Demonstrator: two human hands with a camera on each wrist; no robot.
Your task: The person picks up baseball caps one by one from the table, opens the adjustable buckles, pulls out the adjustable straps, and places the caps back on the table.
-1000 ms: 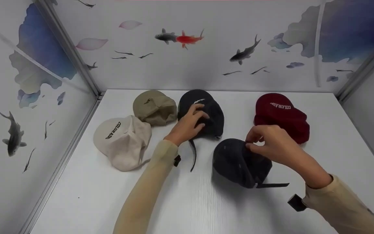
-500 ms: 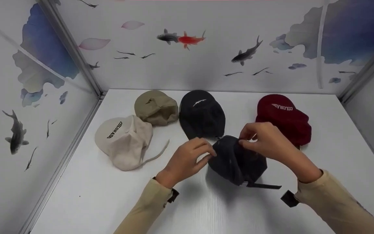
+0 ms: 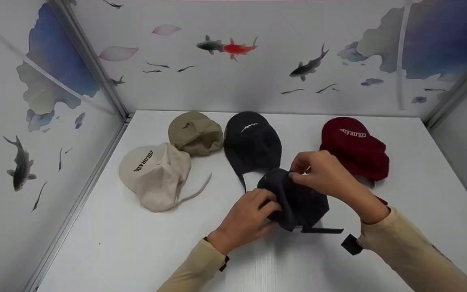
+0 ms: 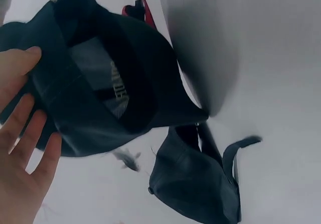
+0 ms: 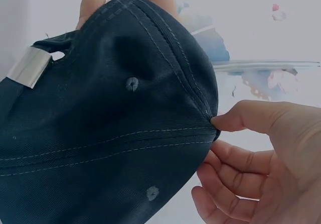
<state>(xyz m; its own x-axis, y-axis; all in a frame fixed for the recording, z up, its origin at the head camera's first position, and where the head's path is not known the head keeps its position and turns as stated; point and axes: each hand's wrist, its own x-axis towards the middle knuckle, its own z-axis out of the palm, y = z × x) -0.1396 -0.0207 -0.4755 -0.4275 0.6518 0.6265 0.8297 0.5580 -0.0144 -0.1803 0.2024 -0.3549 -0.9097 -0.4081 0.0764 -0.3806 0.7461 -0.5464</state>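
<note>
A dark navy baseball cap is held above the white table, its strap sticking out to the right. My right hand pinches the crown's peak between thumb and forefinger, plain in the right wrist view, where a metal buckle shows at the strap. My left hand touches the cap's left side; in the left wrist view its fingers lie spread and fairly straight against the cloth. That view also shows the inside of the held cap. Another dark cap lies just behind it.
At the left lie a cream cap and an olive cap. A dark red cap lies at the back right, partly behind the right hand. Fish-patterned panels wall the white table at the back and sides.
My left hand has come away from the rear dark cap, moving down and right to the held one. The right hand has shifted slightly left and up with its cap.
</note>
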